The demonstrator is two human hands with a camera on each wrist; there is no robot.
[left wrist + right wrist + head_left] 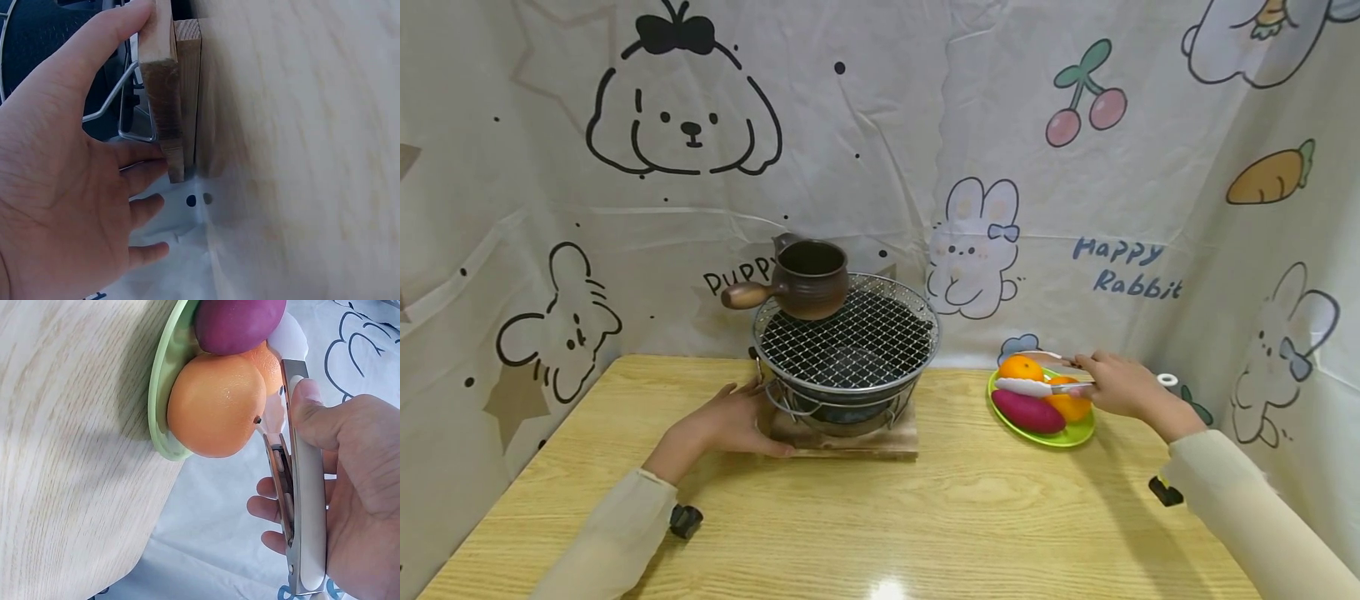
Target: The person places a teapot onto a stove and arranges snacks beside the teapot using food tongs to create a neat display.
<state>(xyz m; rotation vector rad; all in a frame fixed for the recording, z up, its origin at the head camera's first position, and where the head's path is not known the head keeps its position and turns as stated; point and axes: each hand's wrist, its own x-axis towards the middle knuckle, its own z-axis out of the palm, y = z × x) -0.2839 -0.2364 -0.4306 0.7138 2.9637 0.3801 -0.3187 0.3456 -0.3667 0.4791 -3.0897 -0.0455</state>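
Tongs (1033,386) gripped in right hand (1120,385) over plate (1060,435); left hand (730,421) flat against stove board (850,440).

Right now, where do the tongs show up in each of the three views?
Head: the tongs lie right of centre, held by the right hand over the green plate.
Left wrist: not in it; only the left hand against the stove's wooden base.
Right wrist: tongs at right, running top to bottom, beside the orange.
Shared landmark: the wooden table.
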